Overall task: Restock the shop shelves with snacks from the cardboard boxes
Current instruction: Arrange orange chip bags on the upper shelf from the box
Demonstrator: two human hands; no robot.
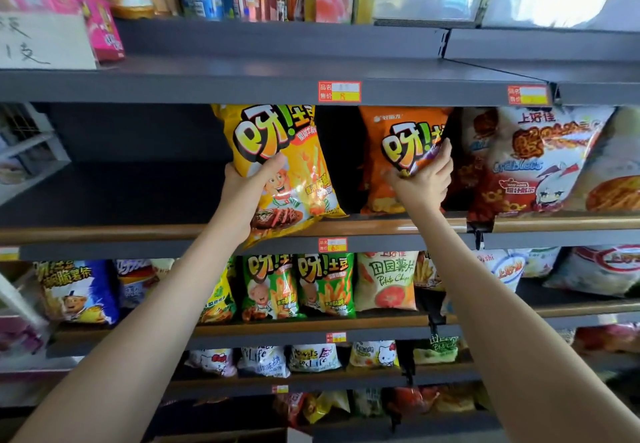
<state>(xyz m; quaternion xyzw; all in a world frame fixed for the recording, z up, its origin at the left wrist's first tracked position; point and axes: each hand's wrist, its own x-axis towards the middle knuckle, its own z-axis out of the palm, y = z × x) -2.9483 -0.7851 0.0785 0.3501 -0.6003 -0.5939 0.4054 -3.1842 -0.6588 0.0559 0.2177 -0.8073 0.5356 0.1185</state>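
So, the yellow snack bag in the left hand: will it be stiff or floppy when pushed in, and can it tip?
Probably puffy and light: the yellow bag looks inflated and the left hand holds it alone. Its glossy film may slip. It leans over the shelf lip, so it could tip forward.

I see yellow chip bag point(294, 172) tilted, top leaning left, lower corner overhanging front edge of middle shelf point(104, 233), gripped in my left hand point(249, 186). Orange chip bag point(381, 124) upright on same shelf, near yellow one's right, held by my right hand point(422, 179).
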